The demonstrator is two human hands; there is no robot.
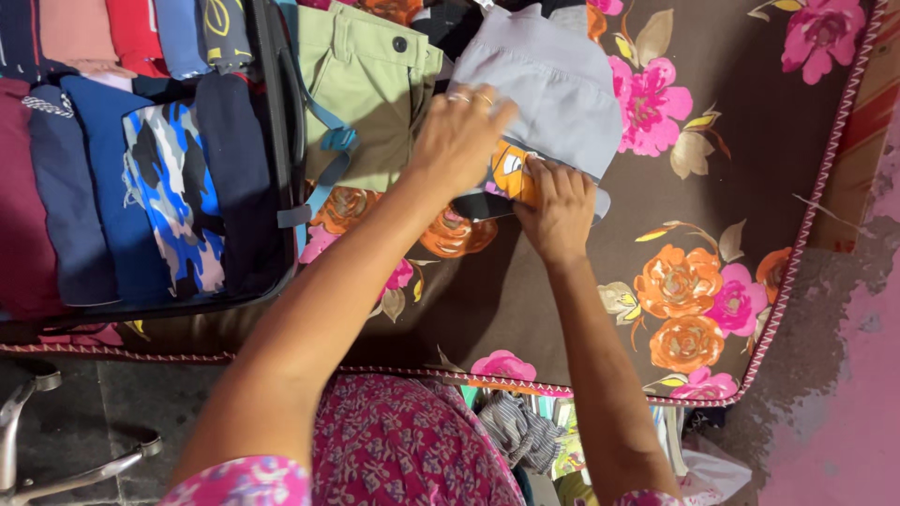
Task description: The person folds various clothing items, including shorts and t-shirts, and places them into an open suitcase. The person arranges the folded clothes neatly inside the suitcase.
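Observation:
A folded light grey garment [548, 89] lies on the brown flowered bed cover [750, 141]. My left hand [457, 136], with rings on two fingers, presses flat on its near left edge. An orange printed cloth [512, 171] peeks from under the grey fold, and my right hand [560, 211] pinches it and the fold's near edge. A dark piece of cloth [483, 205] shows just below both hands.
An open black suitcase [277, 112] at left holds rolled clothes in blue, maroon, camouflage and red. Olive green trousers [370, 80] lie beside it. A cardboard box [867, 122] stands at the right edge. More clothes [520, 431] are heaped below the bed.

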